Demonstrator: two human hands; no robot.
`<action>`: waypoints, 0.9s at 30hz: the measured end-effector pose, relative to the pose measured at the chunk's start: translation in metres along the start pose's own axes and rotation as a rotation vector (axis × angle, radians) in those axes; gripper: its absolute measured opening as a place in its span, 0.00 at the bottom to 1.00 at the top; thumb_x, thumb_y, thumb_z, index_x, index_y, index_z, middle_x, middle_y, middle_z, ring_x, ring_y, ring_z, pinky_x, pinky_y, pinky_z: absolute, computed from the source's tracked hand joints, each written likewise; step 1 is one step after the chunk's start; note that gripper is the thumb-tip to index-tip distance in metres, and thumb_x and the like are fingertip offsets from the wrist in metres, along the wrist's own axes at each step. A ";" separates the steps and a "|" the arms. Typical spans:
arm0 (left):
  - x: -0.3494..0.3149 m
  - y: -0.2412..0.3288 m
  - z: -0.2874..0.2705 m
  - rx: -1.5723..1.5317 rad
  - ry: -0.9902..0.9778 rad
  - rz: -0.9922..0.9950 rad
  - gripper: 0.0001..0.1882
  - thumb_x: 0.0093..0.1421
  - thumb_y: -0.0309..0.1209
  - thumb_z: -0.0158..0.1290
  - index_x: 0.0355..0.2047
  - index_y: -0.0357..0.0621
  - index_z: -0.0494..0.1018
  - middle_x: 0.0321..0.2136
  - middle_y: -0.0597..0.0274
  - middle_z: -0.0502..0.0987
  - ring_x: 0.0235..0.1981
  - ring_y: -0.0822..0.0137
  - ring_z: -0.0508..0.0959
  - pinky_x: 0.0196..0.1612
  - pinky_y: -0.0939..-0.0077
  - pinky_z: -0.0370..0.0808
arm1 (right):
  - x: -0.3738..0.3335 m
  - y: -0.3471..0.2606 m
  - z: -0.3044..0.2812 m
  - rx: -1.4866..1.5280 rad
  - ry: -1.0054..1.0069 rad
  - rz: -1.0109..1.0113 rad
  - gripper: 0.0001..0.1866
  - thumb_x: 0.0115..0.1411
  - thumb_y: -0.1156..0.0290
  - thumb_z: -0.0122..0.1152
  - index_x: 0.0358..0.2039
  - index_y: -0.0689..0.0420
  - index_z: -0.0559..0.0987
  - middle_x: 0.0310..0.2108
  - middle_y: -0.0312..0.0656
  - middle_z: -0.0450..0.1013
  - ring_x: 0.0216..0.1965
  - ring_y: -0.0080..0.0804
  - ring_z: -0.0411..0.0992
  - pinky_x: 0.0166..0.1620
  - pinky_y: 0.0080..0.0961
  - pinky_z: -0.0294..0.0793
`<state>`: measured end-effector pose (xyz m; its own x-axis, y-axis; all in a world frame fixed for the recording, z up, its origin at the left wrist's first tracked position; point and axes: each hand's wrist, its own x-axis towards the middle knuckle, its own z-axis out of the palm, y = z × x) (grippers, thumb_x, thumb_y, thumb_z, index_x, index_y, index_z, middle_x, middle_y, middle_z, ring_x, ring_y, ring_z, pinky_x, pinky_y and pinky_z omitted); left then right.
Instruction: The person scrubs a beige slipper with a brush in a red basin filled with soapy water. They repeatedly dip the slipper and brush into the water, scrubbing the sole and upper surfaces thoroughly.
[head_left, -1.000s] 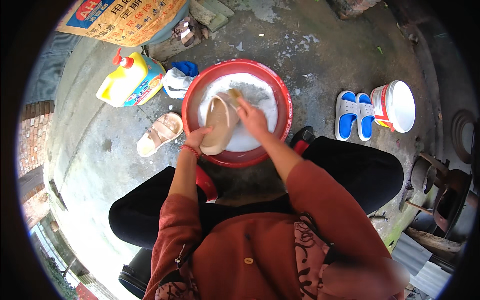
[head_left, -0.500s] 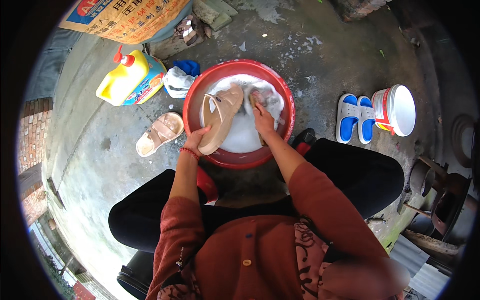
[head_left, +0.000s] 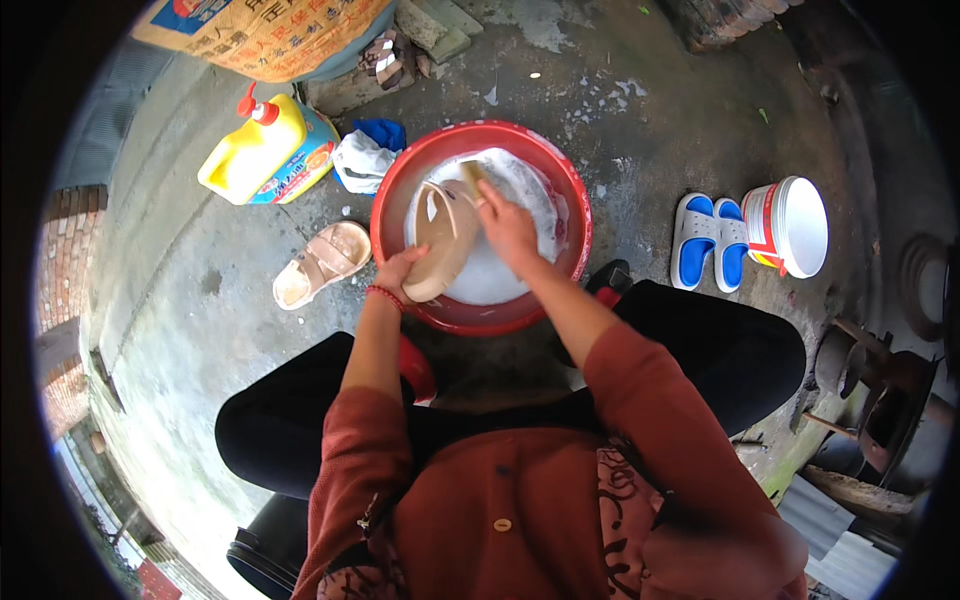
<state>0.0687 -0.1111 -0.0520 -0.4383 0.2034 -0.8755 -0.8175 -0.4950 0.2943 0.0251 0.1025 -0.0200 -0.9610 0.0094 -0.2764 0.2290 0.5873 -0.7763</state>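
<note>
A beige sandal is tilted over the soapy water in a red basin. My left hand, with a red bead bracelet at the wrist, is closed on the sandal's near end. My right hand grips a scrub brush by its wooden-looking body, against or just above the sandal's far right side. The brush's bristles are hidden. Left of the basin, a matching beige sandal lies on the concrete with suds on it.
A yellow pump jug and a white-and-blue bag or cloth stand at the basin's far left. To the right are grey-and-blue slippers beside a white bucket. My knees flank the basin's near side.
My right hand has lifted the brush out of the suds and brought it left to the sandal. The sandal has turned a little in my left hand.
</note>
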 end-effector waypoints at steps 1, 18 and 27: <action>0.000 -0.001 -0.004 0.002 0.005 -0.024 0.20 0.58 0.36 0.53 0.48 0.40 0.68 0.38 0.54 0.77 0.35 0.59 0.79 0.38 0.64 0.77 | -0.020 -0.011 -0.001 -0.034 -0.038 -0.032 0.21 0.61 0.57 0.48 0.55 0.40 0.70 0.27 0.53 0.73 0.31 0.51 0.73 0.36 0.43 0.72; 0.001 -0.009 -0.005 0.481 0.186 0.342 0.30 0.49 0.26 0.59 0.54 0.40 0.67 0.38 0.53 0.78 0.35 0.66 0.78 0.40 0.72 0.76 | -0.034 0.044 0.027 0.186 0.056 0.037 0.21 0.60 0.55 0.48 0.53 0.44 0.71 0.40 0.54 0.74 0.43 0.52 0.72 0.47 0.39 0.70; 0.020 -0.021 -0.011 0.688 0.221 0.468 0.30 0.50 0.25 0.58 0.55 0.39 0.66 0.37 0.53 0.78 0.35 0.67 0.78 0.38 0.74 0.76 | 0.008 0.041 0.032 0.015 0.004 0.090 0.21 0.60 0.55 0.47 0.52 0.47 0.72 0.40 0.54 0.73 0.42 0.51 0.73 0.46 0.38 0.71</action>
<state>0.0817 -0.1060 -0.0802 -0.7621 -0.0983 -0.6400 -0.6471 0.1494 0.7476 0.0318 0.1013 -0.0723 -0.9371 0.0647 -0.3431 0.3167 0.5714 -0.7571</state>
